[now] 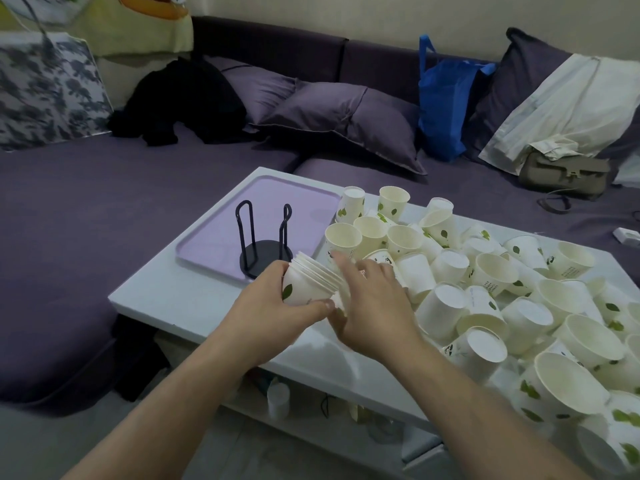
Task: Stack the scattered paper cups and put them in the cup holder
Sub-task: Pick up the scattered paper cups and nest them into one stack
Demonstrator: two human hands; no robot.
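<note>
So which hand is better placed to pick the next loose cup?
The right hand: it sits beside the loose cups, while the left hand has its grip on the nested stack.

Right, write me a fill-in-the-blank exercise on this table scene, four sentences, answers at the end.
1. The black cup holder stands on a ____ tray.
2. The cup holder holds ____ cups at this moment.
3. The nested stack of cups is gripped by the ____ hand, while the right hand works at its rim end.
4. The loose cups carry a green ____ print.

Missing words: purple; no; left; leaf
</note>
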